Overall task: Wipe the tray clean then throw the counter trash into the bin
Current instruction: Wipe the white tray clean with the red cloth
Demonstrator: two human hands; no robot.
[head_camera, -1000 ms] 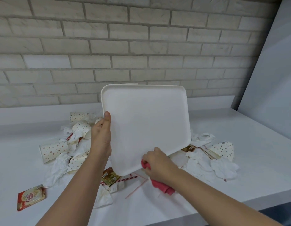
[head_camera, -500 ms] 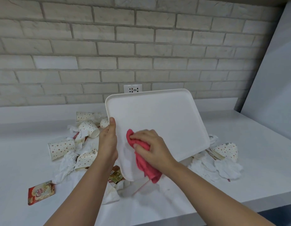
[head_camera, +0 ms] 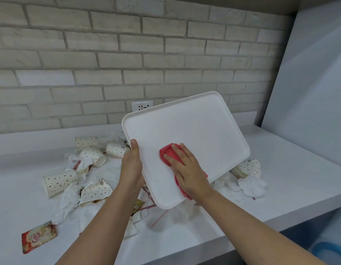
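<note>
A white rectangular tray is held tilted above the white counter. My left hand grips its left edge, thumb on the upper face. My right hand lies flat with straight fingers on a red cloth, pressing it against the tray's inner face near the lower middle. Under and around the tray lies the trash: dotted paper cups, crumpled white napkins, striped straws and a red sachet.
A brick wall with a white socket stands behind the counter. A grey panel rises at the right. A blue rim shows below the counter's front right edge. More cups lie at the right under the tray.
The tray has tipped flatter, showing its inner face. My right hand brought the red cloth from under the tray's bottom edge onto its face and now presses it flat.
</note>
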